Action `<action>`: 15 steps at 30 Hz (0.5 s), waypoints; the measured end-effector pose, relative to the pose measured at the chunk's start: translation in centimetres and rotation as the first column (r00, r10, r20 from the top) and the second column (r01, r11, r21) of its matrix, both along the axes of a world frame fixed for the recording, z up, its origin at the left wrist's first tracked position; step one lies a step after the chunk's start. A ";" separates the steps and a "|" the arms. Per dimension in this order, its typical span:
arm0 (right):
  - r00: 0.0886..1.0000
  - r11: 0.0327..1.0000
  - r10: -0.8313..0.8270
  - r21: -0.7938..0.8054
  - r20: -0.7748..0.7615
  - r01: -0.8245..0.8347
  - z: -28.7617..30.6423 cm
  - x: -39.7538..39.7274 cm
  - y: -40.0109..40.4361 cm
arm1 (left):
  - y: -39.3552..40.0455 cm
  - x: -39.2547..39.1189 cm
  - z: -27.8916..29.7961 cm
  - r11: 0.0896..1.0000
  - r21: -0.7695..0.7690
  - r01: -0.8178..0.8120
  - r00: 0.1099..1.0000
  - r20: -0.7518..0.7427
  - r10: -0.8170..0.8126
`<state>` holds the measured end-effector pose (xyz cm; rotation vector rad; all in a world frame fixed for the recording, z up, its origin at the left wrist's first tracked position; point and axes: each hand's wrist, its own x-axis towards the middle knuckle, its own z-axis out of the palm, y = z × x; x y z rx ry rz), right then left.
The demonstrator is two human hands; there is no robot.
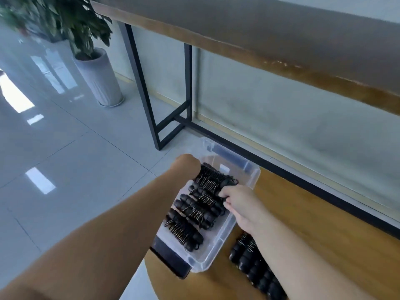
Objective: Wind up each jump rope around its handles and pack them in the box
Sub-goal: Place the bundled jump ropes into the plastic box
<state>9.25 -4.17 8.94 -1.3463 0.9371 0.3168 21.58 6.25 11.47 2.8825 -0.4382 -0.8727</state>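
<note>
A round wooden table (313, 224) stood on a glossy tiled floor, a clear plastic box (218, 250) at its edge. Over the box's far end, the left hand (187, 163) and right hand (236, 201) each gripped one end of a wound jump rope (213, 177). Three wound ropes (194, 211) lay inside the box; more bundles (253, 260) lay beside it.

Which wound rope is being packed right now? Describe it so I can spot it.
Find the clear plastic box at the wooden table's left edge. Four black bundles sit in it; the one in question is at the far end, the only one both hands grip.
</note>
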 end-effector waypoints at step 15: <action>0.854 0.935 -0.338 -0.034 -0.395 0.354 -4.6 6.0 3.3 | -1.1 3.6 -8.5 0.953 0.084 0.291 0.935 -0.237 -0.264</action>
